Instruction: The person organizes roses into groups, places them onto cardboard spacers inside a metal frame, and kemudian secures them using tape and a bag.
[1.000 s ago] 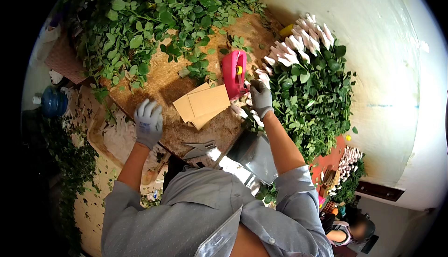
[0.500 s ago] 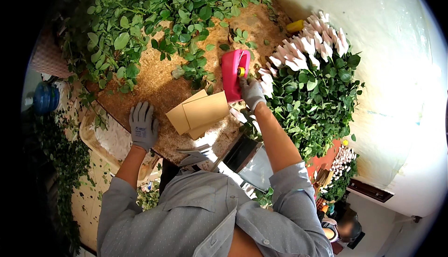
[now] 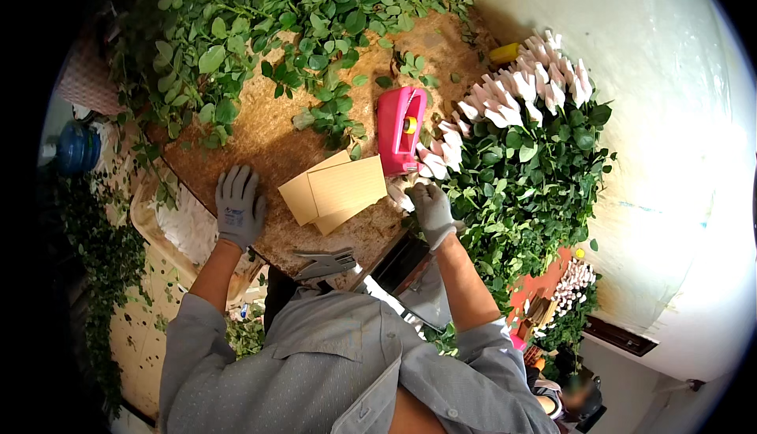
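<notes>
My left hand (image 3: 239,207), in a grey work glove, lies flat on the brown tabletop (image 3: 272,130) with its fingers stretched. Close to the near end of a pink tape dispenser (image 3: 392,130) with a yellow roll, my gloved right hand (image 3: 434,212) has its fingers curled closed; whatever they may hold is hidden. Just beyond those fingers are pale wrapped tips of leafy stems. Between my hands lie tan cardboard pieces (image 3: 347,186), partly overlapping. A grey metal stapler (image 3: 325,263) rests at the table's near edge.
Leafy green stems (image 3: 300,8) cover the far side. At right, a big pile of leafy stems (image 3: 512,174) has pale wrapped tips (image 3: 505,99), beside a wall (image 3: 670,142). A tub (image 3: 177,225) stands left of the table. Another person (image 3: 572,398) is at lower right.
My right hand has drawn back toward me from the dispenser's yellow roll to beyond its near end, with its fingers curled in. My left hand stays flat on the table.
</notes>
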Demonstrator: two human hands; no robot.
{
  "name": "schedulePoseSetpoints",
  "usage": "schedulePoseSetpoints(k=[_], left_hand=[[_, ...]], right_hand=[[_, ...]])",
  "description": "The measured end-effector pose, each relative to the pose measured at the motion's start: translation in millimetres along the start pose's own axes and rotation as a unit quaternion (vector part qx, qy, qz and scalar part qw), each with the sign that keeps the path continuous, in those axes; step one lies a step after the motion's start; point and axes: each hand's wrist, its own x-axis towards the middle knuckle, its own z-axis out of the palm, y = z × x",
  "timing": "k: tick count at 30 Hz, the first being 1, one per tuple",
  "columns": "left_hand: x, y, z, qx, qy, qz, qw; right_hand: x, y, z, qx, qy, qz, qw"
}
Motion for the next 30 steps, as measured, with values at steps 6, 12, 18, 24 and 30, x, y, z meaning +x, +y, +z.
schedulePoseSetpoints(k=[6, 12, 18, 24, 30], left_hand=[[-2, 0, -3, 0.018, 0.003, 0.006, 1.000], [-3, -4, 0, 0.021, 0.016, 0.023, 0.999], [-5, -8, 10, 0.035, 0.046, 0.037, 0.998], [0, -4, 7, 0.047, 0.030, 0.044, 0.997], [-5, -12, 14, 0.069, 0.012, 0.050, 0.996]], right_hand=[[18, -18, 26, 0.288, -0.152, 0.286, 0.901], [-2, -23, 4, 0.218, -0.169, 0.155, 0.949], [-85, -62, -69, 0.320, -0.131, -0.023, 0.938], [-162, -36, -92, 0.365, -0.070, 0.013, 0.928], [-229, 22, -93, 0.255, -0.007, 0.073, 0.964]])
